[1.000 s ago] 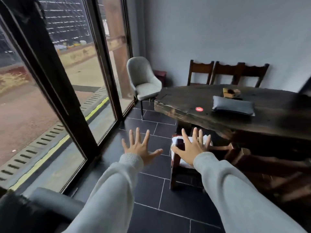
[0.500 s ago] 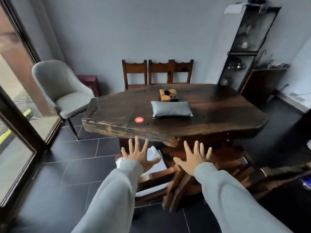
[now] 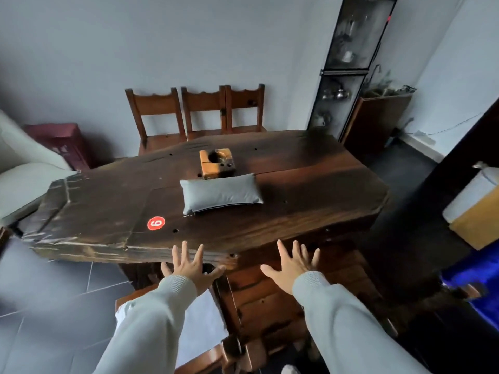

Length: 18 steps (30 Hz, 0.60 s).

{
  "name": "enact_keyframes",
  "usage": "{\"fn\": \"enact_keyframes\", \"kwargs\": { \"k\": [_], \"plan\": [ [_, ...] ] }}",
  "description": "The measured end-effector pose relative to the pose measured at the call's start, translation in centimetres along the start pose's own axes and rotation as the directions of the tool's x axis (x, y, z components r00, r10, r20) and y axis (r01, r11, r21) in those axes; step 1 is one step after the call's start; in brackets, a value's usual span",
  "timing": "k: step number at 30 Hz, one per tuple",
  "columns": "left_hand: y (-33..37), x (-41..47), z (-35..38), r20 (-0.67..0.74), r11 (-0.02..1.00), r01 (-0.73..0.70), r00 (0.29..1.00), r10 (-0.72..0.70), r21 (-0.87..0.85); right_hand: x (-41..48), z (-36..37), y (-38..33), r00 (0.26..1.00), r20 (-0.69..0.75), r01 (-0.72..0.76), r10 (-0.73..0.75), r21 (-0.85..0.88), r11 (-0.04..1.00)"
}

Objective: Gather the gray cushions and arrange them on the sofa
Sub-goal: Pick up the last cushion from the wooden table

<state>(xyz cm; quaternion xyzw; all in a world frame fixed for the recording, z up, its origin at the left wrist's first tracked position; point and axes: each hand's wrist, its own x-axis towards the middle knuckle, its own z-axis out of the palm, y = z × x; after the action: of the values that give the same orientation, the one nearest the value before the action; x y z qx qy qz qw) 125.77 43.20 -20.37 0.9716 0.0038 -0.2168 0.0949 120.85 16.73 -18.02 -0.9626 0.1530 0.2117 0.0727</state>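
Observation:
A small gray cushion point(image 3: 221, 193) lies flat near the middle of a dark wooden table point(image 3: 310, 190). My left hand point(image 3: 190, 267) and my right hand point(image 3: 293, 261) are stretched out in front of me at the table's near edge, palms down, fingers spread, holding nothing. Both hands are well short of the cushion. No sofa is in view.
A wooden block holder point(image 3: 216, 163) sits just behind the cushion, and a red round sticker point(image 3: 156, 223) is on the tabletop. Three wooden chairs point(image 3: 198, 112) stand behind the table. A pale armchair point(image 3: 24, 174) is at left, a glass cabinet point(image 3: 345, 66) at right, a stool with white cloth point(image 3: 199, 322) below.
My view has swung right from the window to the table and moved closer. The cushion now lies straight ahead. Both hands stay spread and empty.

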Motion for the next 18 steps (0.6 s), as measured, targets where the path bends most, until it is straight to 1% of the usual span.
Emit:
{"fn": "enact_keyframes", "kwargs": {
  "k": [1,2,4,5,6,7,8,10,11,12,13,14,16,17,18],
  "plan": [
    [1.5,1.7,0.4,0.011,1.000,0.022,1.000,-0.022,0.001,2.6,-0.8,1.2,1.000,0.012,0.010,-0.010,0.012,1.000],
    [1.2,1.9,0.3,0.011,1.000,0.017,1.000,-0.017,0.020,3.0,-1.0,1.2,1.000,0.023,-0.004,0.004,0.013,1.000],
    [3.8,4.9,1.2,0.020,0.992,0.118,0.993,-0.117,-0.033,8.8,-2.2,3.3,0.999,0.039,0.027,-0.029,0.052,0.998],
    [4.0,4.7,1.2,0.045,0.990,0.133,0.990,-0.132,-0.034,8.8,-2.1,3.6,0.999,0.047,0.003,-0.006,0.053,0.999],
    [5.2,6.0,1.4,0.039,0.978,0.192,0.981,-0.189,-0.077,11.6,-2.6,4.3,0.997,0.077,0.021,-0.027,0.083,0.996],
    [6.2,7.2,1.6,0.062,0.957,0.267,0.963,-0.261,-0.116,14.0,-3.0,4.7,0.995,0.093,0.037,-0.047,0.112,0.993],
    [6.6,7.0,1.8,0.075,0.948,0.281,0.959,-0.273,-0.148,14.0,-3.0,4.8,0.994,0.105,0.029,-0.040,0.104,0.994],
    [8.6,8.9,2.1,0.065,0.920,0.327,0.945,-0.321,-0.217,18.3,-3.7,5.4,0.984,0.164,0.049,-0.071,0.129,0.990],
    [9.1,8.8,2.1,0.045,0.929,0.305,0.952,-0.303,-0.209,18.4,-3.8,5.8,0.985,0.163,0.037,-0.057,0.124,0.992],
    [9.4,9.5,2.1,0.031,0.923,0.318,0.947,-0.319,-0.216,20.4,-4.0,5.6,0.981,0.178,0.051,-0.074,0.131,0.990],
    [9.4,10.3,2.1,0.046,0.916,0.342,0.939,-0.341,-0.209,22.2,-4.3,5.2,0.981,0.174,0.061,-0.086,0.143,0.988],
    [9.6,10.2,1.9,0.049,0.925,0.335,0.942,-0.332,-0.177,22.3,-4.7,5.6,0.982,0.174,0.047,-0.075,0.159,0.986],
    [8.2,12.8,1.1,0.058,0.917,0.362,0.932,-0.358,-0.170,25.7,-4.9,4.3,0.971,0.219,0.038,-0.100,0.269,0.962],
    [7.8,12.9,0.6,0.051,0.906,0.374,0.927,-0.371,-0.200,25.7,-5.2,4.1,0.970,0.218,0.043,-0.108,0.284,0.958],
    [6.9,15.0,0.1,0.044,0.903,0.370,0.928,-0.370,-0.219,27.5,-4.9,3.4,0.970,0.217,0.037,-0.109,0.312,0.949]
  ]
}}
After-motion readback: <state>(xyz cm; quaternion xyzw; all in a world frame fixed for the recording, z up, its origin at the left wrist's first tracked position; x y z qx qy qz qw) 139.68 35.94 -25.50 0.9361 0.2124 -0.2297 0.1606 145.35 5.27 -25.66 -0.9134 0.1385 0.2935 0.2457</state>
